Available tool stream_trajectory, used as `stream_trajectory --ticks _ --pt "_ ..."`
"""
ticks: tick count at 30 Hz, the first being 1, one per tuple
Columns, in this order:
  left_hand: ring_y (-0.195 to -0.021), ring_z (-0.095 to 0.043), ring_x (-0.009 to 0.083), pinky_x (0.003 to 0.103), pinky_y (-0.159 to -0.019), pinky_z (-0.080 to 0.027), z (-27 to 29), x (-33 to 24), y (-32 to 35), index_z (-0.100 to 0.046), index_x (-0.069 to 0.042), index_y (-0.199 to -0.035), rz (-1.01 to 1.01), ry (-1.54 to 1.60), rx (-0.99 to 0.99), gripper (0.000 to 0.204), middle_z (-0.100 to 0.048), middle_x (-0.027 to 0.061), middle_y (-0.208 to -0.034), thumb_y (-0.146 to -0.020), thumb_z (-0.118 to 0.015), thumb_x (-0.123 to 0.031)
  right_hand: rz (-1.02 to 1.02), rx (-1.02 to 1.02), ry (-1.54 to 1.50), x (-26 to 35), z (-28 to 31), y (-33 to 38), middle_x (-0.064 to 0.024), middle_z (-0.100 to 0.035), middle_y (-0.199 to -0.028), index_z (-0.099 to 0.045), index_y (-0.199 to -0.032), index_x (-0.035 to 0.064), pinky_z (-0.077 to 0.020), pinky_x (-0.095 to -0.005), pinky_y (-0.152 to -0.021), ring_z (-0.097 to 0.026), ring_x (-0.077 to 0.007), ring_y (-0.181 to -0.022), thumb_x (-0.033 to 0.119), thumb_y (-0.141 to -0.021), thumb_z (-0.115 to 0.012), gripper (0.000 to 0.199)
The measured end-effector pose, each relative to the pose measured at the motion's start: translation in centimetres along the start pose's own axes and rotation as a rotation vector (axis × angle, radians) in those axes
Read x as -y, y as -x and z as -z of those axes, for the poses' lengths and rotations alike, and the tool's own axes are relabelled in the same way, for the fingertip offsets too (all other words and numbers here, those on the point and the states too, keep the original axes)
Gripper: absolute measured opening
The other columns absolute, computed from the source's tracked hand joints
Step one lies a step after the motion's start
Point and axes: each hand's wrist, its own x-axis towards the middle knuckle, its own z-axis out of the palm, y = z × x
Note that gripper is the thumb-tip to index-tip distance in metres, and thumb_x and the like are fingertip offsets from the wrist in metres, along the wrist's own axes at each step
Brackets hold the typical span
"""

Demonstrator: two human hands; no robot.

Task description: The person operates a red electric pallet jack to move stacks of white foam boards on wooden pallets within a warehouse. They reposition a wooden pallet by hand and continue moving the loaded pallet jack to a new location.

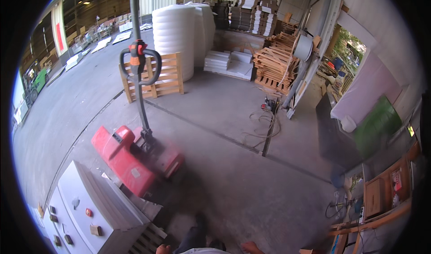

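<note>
Nearest you, at the bottom edge, only slivers of your left hand [162,249] and right hand [251,246] show, both empty as far as can be seen, though whether the fingers are spread or curled I cannot tell. You have not yet taken hold of the red electric pallet truck [134,157], which stands untouched on the grey concrete floor [251,186] just beside the pale grey metal control cabinet [85,204]. Its long axis runs from lower right to upper left, with its black tiller handle [139,61] standing nearly upright before the leaning wooden pallet [164,76].
</note>
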Motion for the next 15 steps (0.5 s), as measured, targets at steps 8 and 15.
stream_trajectory --ticks 8,15 --pt "-0.082 -0.071 0.0325 0.045 -0.079 -0.056 10.4 -3.9 -16.5 -0.071 0.000 -0.099 0.237 0.223 -0.216 0.044 -0.072 0.0214 -0.089 -0.087 -0.049 -0.036 0.008 -0.079 -0.215 13.7 3.4 -3.4 -0.0048 -0.067 -0.078 -0.068 -0.092 0.0044 -0.0502 -0.0292 -0.055 -0.064 -0.0142 -0.068 0.034 -0.091 -0.068 0.029" --pt "-0.102 -0.064 0.0437 0.050 -0.091 -0.050 22.0 -15.2 -25.3 -0.069 0.002 -0.099 -0.153 0.153 -0.350 0.040 -0.067 0.0268 -0.108 -0.091 -0.050 -0.032 -0.006 -0.193 -0.420 19.5 8.9 -5.6 -0.0046 -0.069 -0.081 -0.071 -0.094 0.0040 -0.0497 -0.0292 -0.056 -0.066 -0.0148 -0.068 0.030 -0.090 -0.066 0.027"
